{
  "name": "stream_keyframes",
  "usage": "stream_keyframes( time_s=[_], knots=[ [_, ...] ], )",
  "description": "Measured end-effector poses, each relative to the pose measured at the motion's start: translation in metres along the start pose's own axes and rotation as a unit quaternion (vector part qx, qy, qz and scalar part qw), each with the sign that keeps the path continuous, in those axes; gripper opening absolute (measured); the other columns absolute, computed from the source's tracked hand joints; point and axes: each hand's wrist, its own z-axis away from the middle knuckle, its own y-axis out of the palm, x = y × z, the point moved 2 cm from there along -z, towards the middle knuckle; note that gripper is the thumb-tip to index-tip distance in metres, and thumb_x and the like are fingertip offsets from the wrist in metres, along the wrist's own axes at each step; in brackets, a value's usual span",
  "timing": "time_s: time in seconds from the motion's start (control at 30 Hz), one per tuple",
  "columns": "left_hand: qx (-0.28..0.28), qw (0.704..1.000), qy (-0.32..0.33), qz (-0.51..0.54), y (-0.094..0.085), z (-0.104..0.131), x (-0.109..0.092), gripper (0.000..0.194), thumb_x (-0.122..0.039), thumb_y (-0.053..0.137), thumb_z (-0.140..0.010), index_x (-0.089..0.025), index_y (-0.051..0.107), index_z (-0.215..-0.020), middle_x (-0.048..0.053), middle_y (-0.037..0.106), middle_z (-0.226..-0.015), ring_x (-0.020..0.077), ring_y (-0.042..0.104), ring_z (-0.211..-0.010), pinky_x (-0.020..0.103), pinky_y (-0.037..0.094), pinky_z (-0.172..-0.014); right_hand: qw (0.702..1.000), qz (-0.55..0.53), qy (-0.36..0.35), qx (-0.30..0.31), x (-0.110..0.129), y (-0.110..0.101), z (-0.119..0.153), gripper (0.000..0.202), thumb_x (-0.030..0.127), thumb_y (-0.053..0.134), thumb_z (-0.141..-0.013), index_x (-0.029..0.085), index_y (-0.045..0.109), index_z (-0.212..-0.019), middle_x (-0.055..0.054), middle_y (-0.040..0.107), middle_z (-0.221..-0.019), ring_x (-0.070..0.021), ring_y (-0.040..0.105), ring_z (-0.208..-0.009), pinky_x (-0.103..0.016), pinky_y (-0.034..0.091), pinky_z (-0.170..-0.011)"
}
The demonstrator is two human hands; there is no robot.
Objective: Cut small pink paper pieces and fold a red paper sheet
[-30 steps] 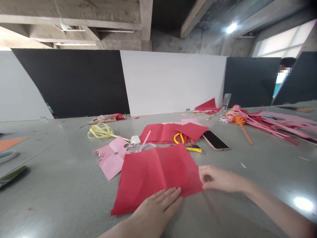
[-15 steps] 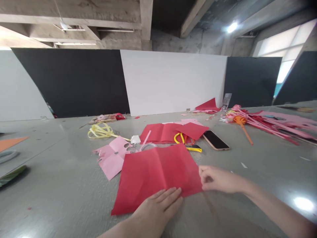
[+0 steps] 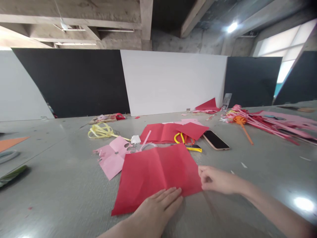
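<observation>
A creased sheet of red paper (image 3: 148, 168) lies in front of me, with a fold line down its middle. My left hand (image 3: 160, 205) rests flat on the near edge of the sheet, fingers stretched out. At the paper's right edge, my right hand (image 3: 213, 179) is closed, thumb and fingers pinching that edge. Just beyond the sheet are yellow-handled scissors (image 3: 178, 137), a yellow and black cutter (image 3: 194, 149) and a roll of clear tape (image 3: 149, 146), the tape partly hidden by the paper.
Pink paper with cut-out holes (image 3: 112, 162) lies to the left, near a yellow ribbon (image 3: 101, 130). More red paper (image 3: 160, 132) and a phone (image 3: 216, 140) are farther back. Pink strips (image 3: 267, 127) and an orange paper flower (image 3: 240, 120) lie right. Panels stand behind.
</observation>
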Motion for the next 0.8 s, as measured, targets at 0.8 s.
stream_keyframes(
  time_s=[0.8],
  knots=[
    [0.000,1.000,-0.001,0.003,0.0002,-0.0019,0.0005,0.073,-0.048,0.047,-0.082,-0.014,0.017,-0.139,0.011,0.013,-0.144,0.0275,0.016,-0.130,0.041,0.018,-0.105,0.989,0.030,0.135,-0.050,0.0049,0.0007,-0.0007,0.017,0.018,0.060,-0.058,0.017,0.048,-0.047,-0.002,0.051,-0.079,-0.0142,0.052,-0.062,-0.026,0.036,-0.055]
  ],
)
